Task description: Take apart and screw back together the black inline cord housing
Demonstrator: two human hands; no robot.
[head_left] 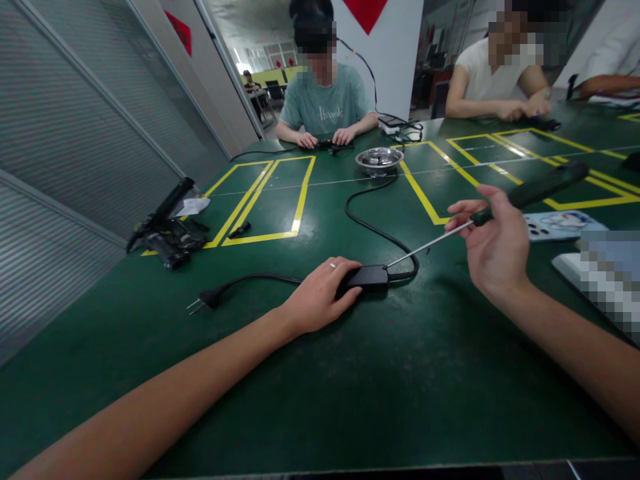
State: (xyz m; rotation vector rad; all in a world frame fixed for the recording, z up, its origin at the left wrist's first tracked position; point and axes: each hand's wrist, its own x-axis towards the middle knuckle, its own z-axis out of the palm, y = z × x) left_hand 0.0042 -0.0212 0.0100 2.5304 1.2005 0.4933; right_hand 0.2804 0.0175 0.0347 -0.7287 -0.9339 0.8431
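A black rectangular power adapter [369, 278] lies on the green table [320, 400], pinned by my left hand [323, 293], whose fingers and thumb close round its left end. My right hand [495, 243] holds the dark handle of a long screwdriver [433, 243]; its shaft slants down to the left and its tip meets the adapter's top right corner. From the adapter's left side a black cord runs to a two-pin plug [213, 298]. A thicker black cable [367, 229] curves from its right side towards the metal bowl.
A metal bowl [379, 160] stands past the adapter. Black equipment [173, 233] lies at the left, with a small black piece [240, 231] nearby. A patterned phone case [565, 225] is beyond my right wrist. Yellow tape marks the table; several people sit across it.
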